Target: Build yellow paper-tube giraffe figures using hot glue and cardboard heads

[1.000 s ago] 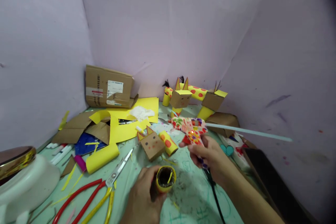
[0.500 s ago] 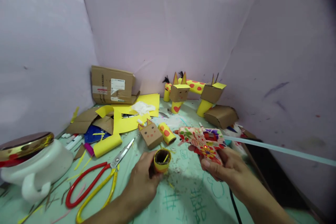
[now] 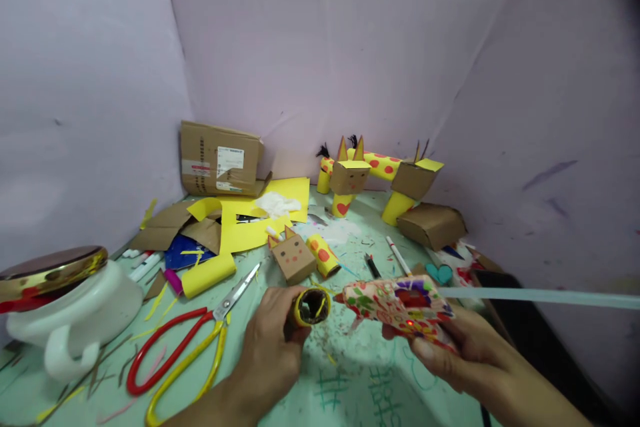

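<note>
Yellow tube: gripped in left hand, near the middle of the bench's front edge; mouth tilted toward the camera, brown lining and yellow strip visible inside.
Right hand: wrapped round the handle of a floral glue gun; trigger partly hidden, pressure on it impossible to tell.
Nozzle: lowered over the last second, from well apart to just beside the tube's right rim; contact not certain. Judged within working reach of the rim; no fresh glue discernible.
Cardboard head: lying beyond the tube, with spotted tube at its right side.
Scissors: resting with blades apart, left of left hand.
Bench: pale green, doodled near the front edge, littered with crumbs and trimmings.
Animal figures: standing toward the far right corner.
Cardboard box: leaning at the far left corner.
White pot: placed at the left edge, gold-rimmed lid on top.
Walls: pale lilac, enclosing back and both sides; purple-streaked at right.
</note>
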`<state>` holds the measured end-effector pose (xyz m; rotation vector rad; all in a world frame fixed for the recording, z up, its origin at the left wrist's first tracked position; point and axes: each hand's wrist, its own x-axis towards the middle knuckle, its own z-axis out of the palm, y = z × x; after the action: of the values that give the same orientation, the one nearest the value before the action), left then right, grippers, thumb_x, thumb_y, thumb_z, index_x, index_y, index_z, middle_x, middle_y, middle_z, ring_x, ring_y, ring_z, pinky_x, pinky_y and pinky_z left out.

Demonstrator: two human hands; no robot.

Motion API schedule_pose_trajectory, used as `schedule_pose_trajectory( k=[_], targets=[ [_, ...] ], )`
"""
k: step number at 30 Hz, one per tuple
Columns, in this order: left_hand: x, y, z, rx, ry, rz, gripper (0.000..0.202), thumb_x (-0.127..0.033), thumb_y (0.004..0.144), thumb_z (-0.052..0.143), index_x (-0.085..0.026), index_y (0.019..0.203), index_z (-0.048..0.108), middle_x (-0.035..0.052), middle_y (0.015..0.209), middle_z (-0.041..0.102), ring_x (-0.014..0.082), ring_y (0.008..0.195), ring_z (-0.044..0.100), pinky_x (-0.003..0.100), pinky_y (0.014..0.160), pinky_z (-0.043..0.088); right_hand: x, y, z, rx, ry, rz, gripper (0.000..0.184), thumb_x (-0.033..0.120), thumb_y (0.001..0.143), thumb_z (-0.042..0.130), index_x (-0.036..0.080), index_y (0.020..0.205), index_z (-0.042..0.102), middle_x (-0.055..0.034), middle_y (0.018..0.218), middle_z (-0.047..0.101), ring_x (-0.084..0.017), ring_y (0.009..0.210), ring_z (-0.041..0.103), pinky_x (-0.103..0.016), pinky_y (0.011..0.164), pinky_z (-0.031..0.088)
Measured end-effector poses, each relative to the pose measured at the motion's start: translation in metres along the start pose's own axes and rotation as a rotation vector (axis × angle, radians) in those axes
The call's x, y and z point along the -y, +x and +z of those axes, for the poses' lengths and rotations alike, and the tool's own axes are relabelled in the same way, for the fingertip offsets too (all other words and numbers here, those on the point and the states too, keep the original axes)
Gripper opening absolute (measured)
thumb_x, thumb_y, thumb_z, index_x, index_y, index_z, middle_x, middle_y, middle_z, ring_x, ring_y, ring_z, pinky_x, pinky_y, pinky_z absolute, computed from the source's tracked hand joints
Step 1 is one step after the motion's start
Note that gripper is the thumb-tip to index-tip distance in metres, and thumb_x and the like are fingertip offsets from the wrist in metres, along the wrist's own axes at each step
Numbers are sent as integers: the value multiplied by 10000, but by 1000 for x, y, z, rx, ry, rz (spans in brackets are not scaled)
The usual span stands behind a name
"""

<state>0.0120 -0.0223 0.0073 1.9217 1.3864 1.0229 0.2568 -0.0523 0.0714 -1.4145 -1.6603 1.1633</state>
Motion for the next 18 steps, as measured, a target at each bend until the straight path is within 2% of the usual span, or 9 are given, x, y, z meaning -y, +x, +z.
schedule_pose_trajectory(
  k=[2, 5, 10, 13, 18],
  targets=[
    [1, 0, 1, 0, 12, -12, 345, -105, 733, 521, -216, 1054, 580, 66, 1039, 614, 224, 984, 564, 346, 849, 456, -2, -1, 0, 37, 6, 17, 365, 444, 737, 634, 281, 1061, 674, -89, 984, 691, -292, 953, 621, -423, 847, 501],
    [2, 0, 3, -2, 16, -20, 332, -115, 740, 525, -210, 1053, 580, 71, 1048, 611, 228, 998, 559, 354, 863, 451, -8, -2, 1, 48, -17, 56, 399, 417, 733, 651, 311, 1118, 642, -75, 1073, 679, -300, 1026, 604, -418, 863, 501],
    [1, 0, 1, 4, 3, -40, 333, -126, 745, 532, -213, 1061, 586, 71, 1047, 613, 231, 994, 565, 359, 860, 454, -18, -4, 4, -40, -73, 44, 410, 322, 659, 731, 323, 1065, 676, -54, 978, 715, -300, 890, 652, -385, 748, 546],
    [1, 0, 1, 10, -8, -50, 338, -129, 738, 539, -215, 1061, 593, 71, 1045, 616, 234, 994, 565, 359, 863, 448, -14, -3, 5, -78, -66, 22, 354, 328, 671, 717, 310, 1024, 698, -49, 935, 722, -288, 841, 662, -376, 737, 547],
    [3, 2, 2, 5, -47, -95, 329, -157, 734, 555, -219, 1055, 595, 63, 1040, 616, 231, 982, 563, 354, 858, 442, 3, 0, 7, 69, -76, 81, 355, 437, 761, 611, 271, 1070, 667, -70, 1032, 696, -294, 999, 619, -368, 823, 522]
  ],
)
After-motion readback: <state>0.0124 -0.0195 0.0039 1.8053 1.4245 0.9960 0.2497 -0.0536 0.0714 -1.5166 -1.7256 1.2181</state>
